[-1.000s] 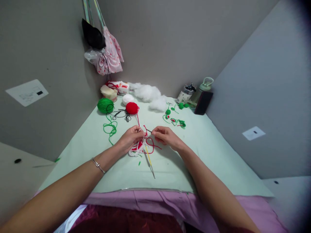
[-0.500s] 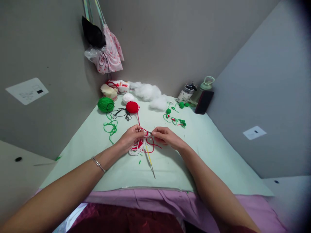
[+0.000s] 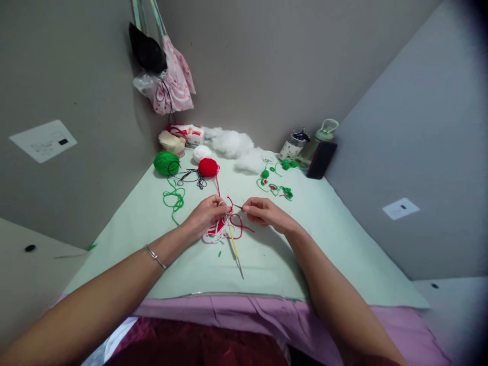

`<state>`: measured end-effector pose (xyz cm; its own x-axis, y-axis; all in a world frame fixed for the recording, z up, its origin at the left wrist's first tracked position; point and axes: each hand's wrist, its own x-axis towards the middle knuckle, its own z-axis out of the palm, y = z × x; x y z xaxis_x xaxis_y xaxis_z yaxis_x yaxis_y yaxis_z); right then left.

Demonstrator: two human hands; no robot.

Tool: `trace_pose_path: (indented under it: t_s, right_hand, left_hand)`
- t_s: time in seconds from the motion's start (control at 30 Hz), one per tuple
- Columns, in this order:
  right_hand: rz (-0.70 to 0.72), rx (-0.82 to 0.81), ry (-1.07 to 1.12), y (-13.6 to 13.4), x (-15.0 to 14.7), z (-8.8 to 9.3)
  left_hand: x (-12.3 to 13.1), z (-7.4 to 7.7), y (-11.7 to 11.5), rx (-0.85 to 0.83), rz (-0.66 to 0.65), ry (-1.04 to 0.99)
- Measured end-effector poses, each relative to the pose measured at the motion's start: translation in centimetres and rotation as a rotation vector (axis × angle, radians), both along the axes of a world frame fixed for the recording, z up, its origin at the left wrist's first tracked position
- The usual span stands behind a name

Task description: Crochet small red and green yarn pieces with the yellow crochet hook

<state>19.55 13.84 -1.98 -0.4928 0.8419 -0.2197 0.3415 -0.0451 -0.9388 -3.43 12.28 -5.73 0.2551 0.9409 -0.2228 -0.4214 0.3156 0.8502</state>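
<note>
My left hand point(image 3: 209, 214) is closed, its thumb and fingers pinching a small piece of red and white yarn work point(image 3: 229, 209). My right hand point(image 3: 263, 212) is closed on the end of a thin dark rod point(image 3: 237, 206), which looks like a crochet hook or needle. Its tip points left, just short of the yarn work. Below the left hand hangs a loose bundle of white yarn point(image 3: 214, 235) with red among it. A loop of red yarn point(image 3: 241, 226) lies to the right. Beneath the hands, a yellow-handled crochet hook point(image 3: 234, 245) rests on the table.
On the pale green table point(image 3: 267, 269) are a green yarn ball point(image 3: 166, 163), a red yarn ball point(image 3: 208, 167), a white yarn ball point(image 3: 202, 153) and white stuffing point(image 3: 232, 145). Small green pieces point(image 3: 273, 189), a phone point(image 3: 322, 160) and a bottle point(image 3: 323, 136) stand or lie right.
My right hand has drawn slightly right, and the rod's tip has come away from the red yarn work. A short red strand now sticks up there. My left hand keeps its place.
</note>
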Motion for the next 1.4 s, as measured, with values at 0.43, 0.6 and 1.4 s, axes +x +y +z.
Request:
trace_pose_path:
  t_s: [0.43,0.6,1.4]
  right_hand:
    - [-0.287,0.497,-0.344,0.8,1.0,-0.3]
    - [-0.191,0.799,-0.422,-0.4,0.4,0.0]
    - [-0.205,0.269,0.241,-1.7,-2.0,-0.1]
  left_hand:
    - [0.0,0.1,-0.1,-0.012,0.001,-0.007]
    - [0.0,0.1,0.0,-0.013,0.006,-0.019]
    - [0.0,2.0,-0.6,0.073,-0.084,-0.095]
